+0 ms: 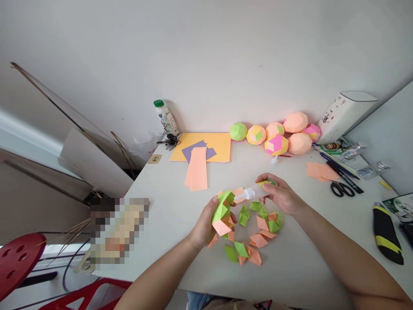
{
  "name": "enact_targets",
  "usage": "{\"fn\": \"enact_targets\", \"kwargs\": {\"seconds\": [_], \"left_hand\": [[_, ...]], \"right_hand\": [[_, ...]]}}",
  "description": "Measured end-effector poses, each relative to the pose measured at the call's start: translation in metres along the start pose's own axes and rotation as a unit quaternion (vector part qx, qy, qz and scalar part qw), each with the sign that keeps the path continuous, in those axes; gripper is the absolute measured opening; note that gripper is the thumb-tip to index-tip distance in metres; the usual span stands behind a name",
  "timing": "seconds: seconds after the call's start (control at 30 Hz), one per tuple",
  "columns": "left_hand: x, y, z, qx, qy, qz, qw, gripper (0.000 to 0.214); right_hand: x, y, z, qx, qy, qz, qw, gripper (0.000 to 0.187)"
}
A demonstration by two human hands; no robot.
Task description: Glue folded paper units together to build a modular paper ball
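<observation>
1. Two hands work over the white table (180,206): left hand (203,224) is closed around a green-orange paper model (222,211), right hand (282,196) grips a glue bottle (254,192), nozzle at the model.
2. Loose folded pieces (254,241) lie just below.
3. Paper balls (277,133) line the plain wall; scissors (342,188) far right; red stool (19,258) left.

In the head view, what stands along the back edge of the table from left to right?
Green-capped bottle → yellow-orange paper sheet → green paper ball → yellow paper ball → white box
</observation>
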State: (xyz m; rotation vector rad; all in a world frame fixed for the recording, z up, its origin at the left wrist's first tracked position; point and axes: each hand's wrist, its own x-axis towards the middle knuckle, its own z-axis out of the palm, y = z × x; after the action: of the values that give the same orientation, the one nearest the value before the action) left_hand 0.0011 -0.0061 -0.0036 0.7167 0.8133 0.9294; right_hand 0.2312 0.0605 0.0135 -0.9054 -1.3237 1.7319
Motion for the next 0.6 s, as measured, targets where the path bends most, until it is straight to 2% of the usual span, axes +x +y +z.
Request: {"fn": "enact_targets", "kwargs": {"seconds": [0.13,0.27,0.4,0.6], "left_hand": [[0.000,0.000,-0.002,0.003,-0.003,-0.015,1.000,0.054],[0.002,0.000,-0.002,-0.014,0.012,-0.020,1.000,0.054],[0.001,0.000,-0.002,-0.013,0.019,-0.019,1.000,0.053],[0.000,-0.001,-0.001,0.016,0.028,-0.019,0.999,0.054]], "right_hand": [[0.006,0.004,-0.008,-0.014,0.022,-0.008,1.000,0.023],[0.007,0.005,-0.009,-0.031,0.015,-0.001,0.999,0.023],[0.002,0.001,-0.001,-0.048,-0.004,-0.014,0.999,0.023],[-0.012,-0.008,0.014,-0.160,0.009,-0.059,0.985,0.022]]}}
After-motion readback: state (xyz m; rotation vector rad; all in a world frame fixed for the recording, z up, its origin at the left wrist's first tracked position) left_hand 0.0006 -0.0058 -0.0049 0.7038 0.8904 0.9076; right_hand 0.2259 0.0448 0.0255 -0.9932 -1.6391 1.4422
